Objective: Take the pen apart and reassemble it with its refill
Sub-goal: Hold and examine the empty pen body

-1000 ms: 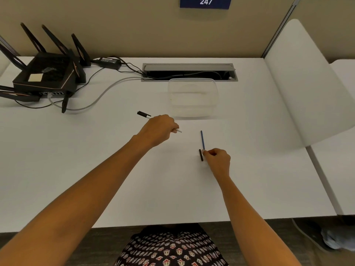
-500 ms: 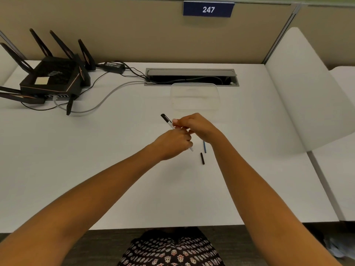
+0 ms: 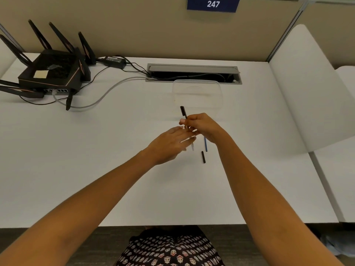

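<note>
My right hand (image 3: 204,127) grips the pen barrel (image 3: 183,112), which stands steeply over the desk with its black end up and its pale tip (image 3: 192,147) pointing down. Just left of it, my left hand (image 3: 169,145) has its fingers stretched out and apart, the fingertips touching the barrel's lower part. A thin blue refill (image 3: 206,145) lies on the white desk (image 3: 96,169) right of the pen tip, partly hidden under my right wrist. A short black pen piece (image 3: 203,157) lies just below the refill.
A clear plastic container (image 3: 197,93) sits behind the hands. A black router (image 3: 50,73) with antennas and cables occupies the back left. A cable slot (image 3: 194,73) runs along the back edge. A white divider panel (image 3: 307,93) rises on the right.
My right hand left the black piece on the desk and took hold of the pen barrel. The barrel swung more upright, and my left fingers went from closed around it to stretched out.
</note>
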### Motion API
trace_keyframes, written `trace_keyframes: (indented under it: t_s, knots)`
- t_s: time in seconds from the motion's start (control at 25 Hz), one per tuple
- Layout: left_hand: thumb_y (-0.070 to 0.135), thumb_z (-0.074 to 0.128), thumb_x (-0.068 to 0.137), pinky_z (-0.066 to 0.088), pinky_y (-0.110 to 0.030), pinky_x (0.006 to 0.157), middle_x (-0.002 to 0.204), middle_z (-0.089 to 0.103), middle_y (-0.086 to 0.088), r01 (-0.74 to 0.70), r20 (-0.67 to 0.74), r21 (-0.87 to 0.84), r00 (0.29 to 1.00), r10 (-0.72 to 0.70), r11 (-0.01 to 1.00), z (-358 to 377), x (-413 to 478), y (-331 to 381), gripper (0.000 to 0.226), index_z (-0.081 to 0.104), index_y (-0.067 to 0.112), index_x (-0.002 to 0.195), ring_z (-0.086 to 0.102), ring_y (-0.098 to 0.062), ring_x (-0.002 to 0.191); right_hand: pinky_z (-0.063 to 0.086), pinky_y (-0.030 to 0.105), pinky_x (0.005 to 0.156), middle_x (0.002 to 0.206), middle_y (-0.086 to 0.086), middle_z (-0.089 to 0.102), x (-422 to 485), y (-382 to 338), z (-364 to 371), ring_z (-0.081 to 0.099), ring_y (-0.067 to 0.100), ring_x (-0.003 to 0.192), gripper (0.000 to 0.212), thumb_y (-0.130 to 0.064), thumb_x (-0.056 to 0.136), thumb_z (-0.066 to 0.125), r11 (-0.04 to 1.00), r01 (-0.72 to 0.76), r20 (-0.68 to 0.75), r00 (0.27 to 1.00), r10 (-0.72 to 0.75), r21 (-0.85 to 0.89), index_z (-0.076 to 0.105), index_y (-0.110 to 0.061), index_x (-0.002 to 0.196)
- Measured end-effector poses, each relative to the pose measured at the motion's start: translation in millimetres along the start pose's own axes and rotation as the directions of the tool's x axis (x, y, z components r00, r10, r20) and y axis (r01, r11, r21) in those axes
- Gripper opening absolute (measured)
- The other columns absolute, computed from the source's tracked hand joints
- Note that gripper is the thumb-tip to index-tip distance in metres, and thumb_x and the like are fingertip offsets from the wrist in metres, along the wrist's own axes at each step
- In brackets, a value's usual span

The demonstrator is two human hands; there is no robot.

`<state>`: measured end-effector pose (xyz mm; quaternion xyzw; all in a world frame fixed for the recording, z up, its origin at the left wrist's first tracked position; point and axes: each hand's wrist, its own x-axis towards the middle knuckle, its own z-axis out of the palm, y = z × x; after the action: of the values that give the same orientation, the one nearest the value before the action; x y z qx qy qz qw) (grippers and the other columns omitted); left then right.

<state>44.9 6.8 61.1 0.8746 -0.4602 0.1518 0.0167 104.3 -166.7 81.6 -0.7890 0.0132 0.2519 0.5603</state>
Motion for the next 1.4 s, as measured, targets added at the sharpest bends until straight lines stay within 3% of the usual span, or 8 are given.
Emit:
trace_keyframes:
  t_s: [0.16,0.32,0.56,0.76,0.92,1.12,1.32,1.4]
  knots:
    - [0.033,0.067,0.087,0.037,-0.042,0.111,0.150,0.041,-0.016,0.454,0.171,-0.225,0.889,-0.424,0.862,9.9,-17.0,1.2,0.070,0.037,0.003,0.143,0.041,-0.030,0.137,0.055,0.024,0.060,0.081,0.007,0.074,-1.9,19.1,0.0,0.067,0.014,0.072,0.019,-0.038,0.090,0.068,0.997,0.079,-0.168,0.982,-0.082,-0.026,0.073,-0.020,0.089]
    - [0.051,0.044,0.095,0.020,-0.039,0.119,0.161,0.012,-0.014,0.623,0.375,-0.151,0.755,-0.539,0.768,32.8,-30.3,1.5,0.079,0.015,0.003,0.150,0.013,-0.026,0.149,0.057,0.017,0.062,0.079,-0.001,0.072,-9.5,35.1,10.5,0.070,0.016,0.077,0.009,-0.027,0.091,0.067,0.985,0.169,-0.311,0.935,-0.168,-0.024,0.070,-0.028,0.083]
    - [0.059,0.031,0.095,0.014,-0.041,0.121,0.162,0.002,-0.014,0.699,0.506,-0.110,0.651,-0.565,0.707,57.0,-41.1,8.8,0.083,0.007,0.003,0.151,0.004,-0.025,0.150,0.047,0.012,0.077,0.087,-0.015,0.068,-14.5,54.6,25.9,0.064,-0.006,0.084,0.014,-0.014,0.093,0.063,0.964,0.167,-0.382,0.894,-0.236,-0.205,0.067,-0.026,0.099]
    - [0.058,0.030,0.095,0.015,-0.041,0.121,0.162,0.003,-0.013,0.724,0.506,-0.115,0.632,-0.587,0.680,66.8,-43.7,12.5,0.082,0.006,0.003,0.151,0.003,-0.025,0.150,0.055,0.040,0.086,0.100,0.004,0.073,-23.1,48.0,30.9,0.067,0.019,0.093,0.014,-0.006,0.096,0.057,0.917,0.197,-0.380,0.864,-0.329,-0.347,0.067,-0.011,0.104]
    - [0.058,0.029,0.095,0.013,-0.040,0.121,0.162,0.002,-0.014,0.749,0.462,-0.106,0.620,-0.634,0.654,73.3,-49.2,13.7,0.082,0.006,0.003,0.151,0.002,-0.025,0.150,0.052,0.016,0.071,0.096,-0.012,0.069,-32.6,35.2,31.6,0.066,0.002,0.087,0.009,-0.014,0.098,0.057,0.804,0.381,-0.458,0.674,-0.580,-0.457,0.059,-0.018,0.106]
    - [0.064,0.026,0.092,0.011,-0.042,0.122,0.162,0.002,-0.013,0.752,0.430,-0.080,0.618,-0.658,0.654,83.8,-53.1,19.0,0.087,0.005,0.004,0.151,0.001,-0.025,0.150,0.053,0.051,0.079,0.094,0.013,0.073,-37.3,46.3,52.4,0.069,0.033,0.089,0.013,-0.008,0.099,0.055,0.859,0.241,-0.424,0.789,-0.444,-0.451,0.061,0.001,0.105]
    - [0.066,0.025,0.091,0.012,-0.045,0.121,0.161,0.009,-0.014,0.746,0.410,-0.043,0.620,-0.670,0.664,95.1,-60.1,29.6,0.088,0.012,0.003,0.151,0.006,-0.027,0.149,0.058,0.029,0.077,0.095,0.000,0.070,-43.9,25.7,41.2,0.066,0.014,0.088,0.009,-0.013,0.097,0.059,0.760,0.404,-0.494,0.586,-0.643,-0.510,0.063,-0.010,0.103]
    - [0.067,0.022,0.092,0.015,-0.046,0.121,0.161,0.011,-0.013,0.749,0.387,-0.016,0.615,-0.687,0.662,97.2,-60.5,30.0,0.087,0.015,0.004,0.151,0.008,-0.026,0.149,0.057,0.030,0.081,0.098,0.004,0.070,-46.9,30.3,46.3,0.065,0.018,0.089,0.010,-0.009,0.097,0.058,0.778,0.365,-0.479,0.630,-0.611,-0.511,0.063,-0.005,0.105]
